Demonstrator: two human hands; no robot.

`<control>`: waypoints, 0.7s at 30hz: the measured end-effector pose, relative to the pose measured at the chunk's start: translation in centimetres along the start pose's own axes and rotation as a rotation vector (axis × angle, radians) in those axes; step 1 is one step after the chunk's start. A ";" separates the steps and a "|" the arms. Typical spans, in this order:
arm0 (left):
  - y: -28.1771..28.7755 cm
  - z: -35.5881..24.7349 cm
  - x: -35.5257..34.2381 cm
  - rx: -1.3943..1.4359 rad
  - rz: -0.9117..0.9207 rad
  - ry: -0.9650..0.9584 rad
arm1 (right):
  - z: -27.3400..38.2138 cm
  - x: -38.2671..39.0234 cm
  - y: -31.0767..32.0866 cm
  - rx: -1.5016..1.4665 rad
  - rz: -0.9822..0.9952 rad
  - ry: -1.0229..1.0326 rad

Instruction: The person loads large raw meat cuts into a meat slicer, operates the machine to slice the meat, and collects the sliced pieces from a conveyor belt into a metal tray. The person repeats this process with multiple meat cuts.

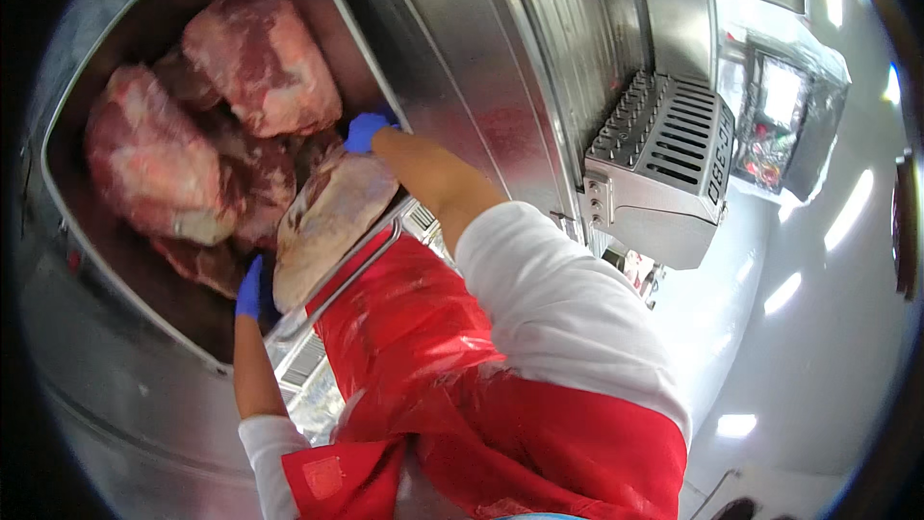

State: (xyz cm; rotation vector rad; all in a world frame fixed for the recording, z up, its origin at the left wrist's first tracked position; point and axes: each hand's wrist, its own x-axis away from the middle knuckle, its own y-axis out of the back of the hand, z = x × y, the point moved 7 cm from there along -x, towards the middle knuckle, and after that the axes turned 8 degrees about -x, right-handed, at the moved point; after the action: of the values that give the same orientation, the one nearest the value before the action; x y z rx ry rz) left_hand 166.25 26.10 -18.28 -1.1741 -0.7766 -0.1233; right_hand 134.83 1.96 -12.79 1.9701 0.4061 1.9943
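A large raw piece of meat [332,217] with a pale, fatty outer side lies at the near edge of a deep metal bin. My left hand [249,289], in a blue glove, grips its left end with the fingers pointing into the bin. At the other end, my right hand [365,132], also blue-gloved, holds the piece; part of its fingers is hidden. Beyond it are more raw chunks: a dark red one [262,60] at the back and another [154,159] at the left, with further pieces between and under them.
The bin's metal rim [361,39] runs between the meat and a steel machine panel [452,48]. To the right stands a steel unit [659,173] with slots and rows of pegs. A control screen [775,120] under clear plastic is behind it. My red apron [404,308] is close to the bin.
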 end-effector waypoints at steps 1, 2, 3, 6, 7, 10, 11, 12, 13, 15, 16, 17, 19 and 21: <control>-0.4 0.1 -0.2 -0.058 -0.076 0.023 | -0.4 -1.0 -0.3 0.025 0.027 0.011; -0.3 0.2 0.1 -0.103 -0.197 0.042 | -0.2 -2.0 -1.6 0.058 0.074 0.016; 0.0 0.2 0.1 -0.149 -0.322 0.061 | 0.2 -3.3 -2.6 0.077 0.126 0.045; -1.2 0.5 -1.0 -0.084 -0.139 0.125 | -1.8 -8.1 -5.5 -0.088 0.387 -0.151; -1.4 0.5 -0.8 -0.133 -0.103 0.101 | -1.5 -9.0 -6.3 -0.157 0.364 -0.116; 0.2 0.9 -1.3 -0.269 -0.336 0.130 | -1.7 -10.0 -8.2 -0.453 0.469 -0.141; 0.1 1.3 -1.3 -0.227 -0.352 0.155 | -2.4 -9.6 -9.0 -0.537 0.561 -0.242; -0.5 1.7 -1.5 -0.172 -0.324 0.193 | -2.2 -9.3 -9.3 -0.659 0.653 -0.273; -0.3 1.6 -1.2 -0.276 -0.430 0.222 | -2.3 -8.7 -9.6 -0.766 0.743 -0.341; -1.5 1.3 -0.9 -0.444 -0.470 0.236 | -2.6 -8.5 -9.4 -0.729 0.758 -0.384; -2.0 1.4 -0.2 -0.469 -0.537 0.292 | -2.3 -8.4 -9.3 -0.741 0.779 -0.349; -2.8 1.3 0.5 -0.486 -0.565 0.328 | -2.4 -8.5 -9.2 -0.718 0.755 -0.338; -4.4 0.6 1.8 -0.521 -0.636 0.359 | -2.0 -8.6 -9.1 -0.712 0.731 -0.253; -6.2 0.1 3.1 -0.560 -0.701 0.343 | -2.2 -9.0 -8.7 -0.507 0.560 -0.156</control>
State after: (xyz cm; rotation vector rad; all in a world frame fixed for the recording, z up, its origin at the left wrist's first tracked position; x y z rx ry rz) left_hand 165.57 24.55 -11.59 -1.3002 -0.8400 -1.1549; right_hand 132.84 6.23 -24.61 2.0020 -0.6971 1.9410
